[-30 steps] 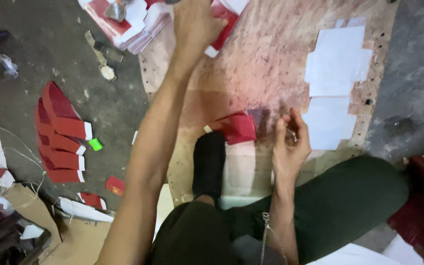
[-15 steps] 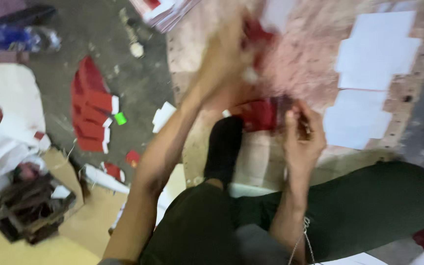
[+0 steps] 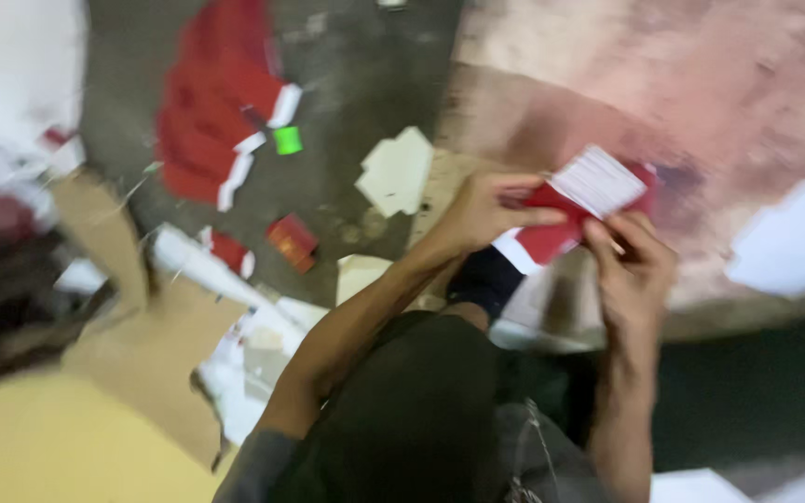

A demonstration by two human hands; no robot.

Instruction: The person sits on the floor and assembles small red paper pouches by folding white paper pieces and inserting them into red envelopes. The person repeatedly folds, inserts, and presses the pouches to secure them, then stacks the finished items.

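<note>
At the far left lies a blurred heap of white and dark scraps [image 3: 11, 233], with a tan cardboard sheet [image 3: 142, 354] below it. Further right, a fanned row of red paper pieces with white ends [image 3: 216, 121] rests on the grey concrete floor [image 3: 365, 74], a small bright green square [image 3: 287, 140] just beside it. Near these lie 1 small red folded piece [image 3: 293, 240] and a cream paper scrap [image 3: 398, 172]. The left hand [image 3: 482, 210] closes its fingers on the left edge of a flat red card piece with a white panel [image 3: 589, 200], held above the stained pinkish work board [image 3: 701, 84]. The right hand [image 3: 631, 265] pinches the same piece from below at its right side. White paper sheets [image 3: 794, 242] lie at the far right.
</note>
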